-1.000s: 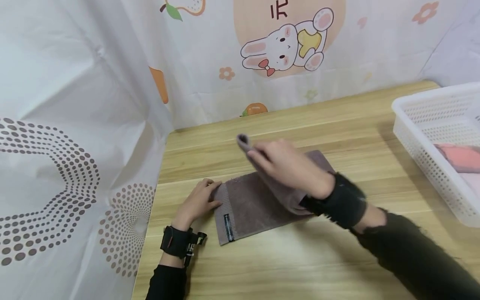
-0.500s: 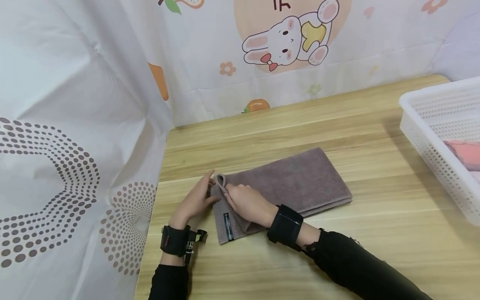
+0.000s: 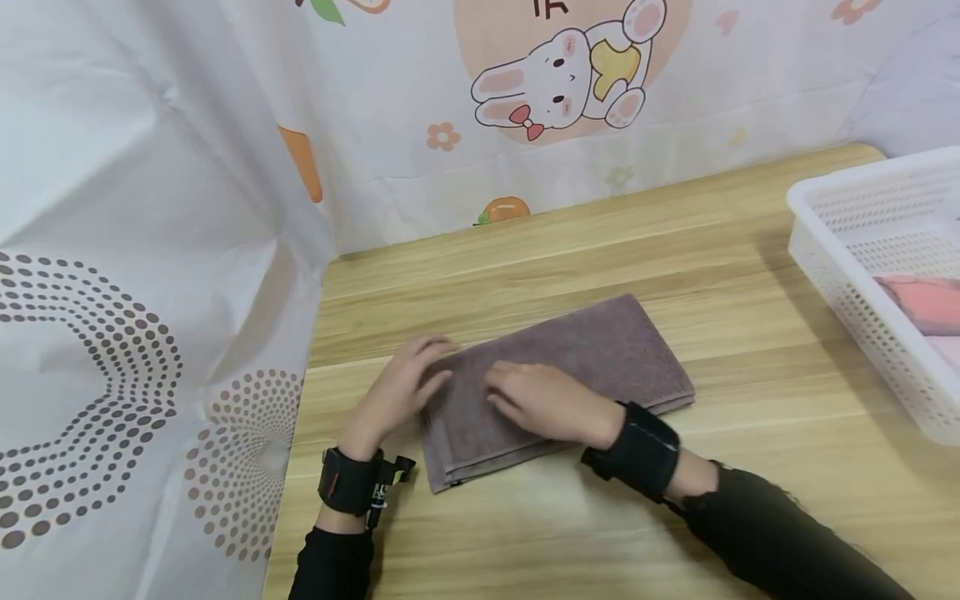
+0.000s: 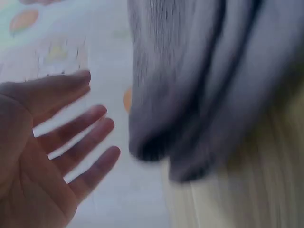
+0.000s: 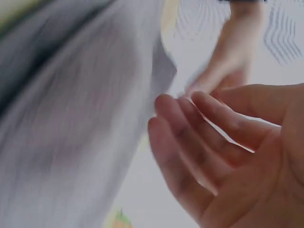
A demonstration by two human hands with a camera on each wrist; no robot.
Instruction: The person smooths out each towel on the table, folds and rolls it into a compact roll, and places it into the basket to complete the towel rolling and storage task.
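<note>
A mauve-grey towel (image 3: 607,346) lies folded in layers on the wooden table, its long sides slanting up to the right. By its left end is my left hand (image 3: 401,387), fingers spread and relaxed at the far left corner; the left wrist view shows nothing in its grasp beside the towel's folded edges (image 4: 161,104). My right hand (image 3: 551,400) is over the towel's left half with fingers loosely bent. In the right wrist view that hand (image 5: 223,147) holds nothing, and the towel (image 5: 90,118) is blurred next to the fingertips.
At the right edge stands a white plastic basket (image 3: 847,250) with a coral-pink cloth (image 3: 926,302) in it. A patterned curtain (image 3: 390,150) hangs behind the table (image 3: 570,533) and along its left side.
My right hand has brought the towel's top layer leftward and down over the left end, covering the label, then let go and shifted right. My left hand has stayed near the left corner.
</note>
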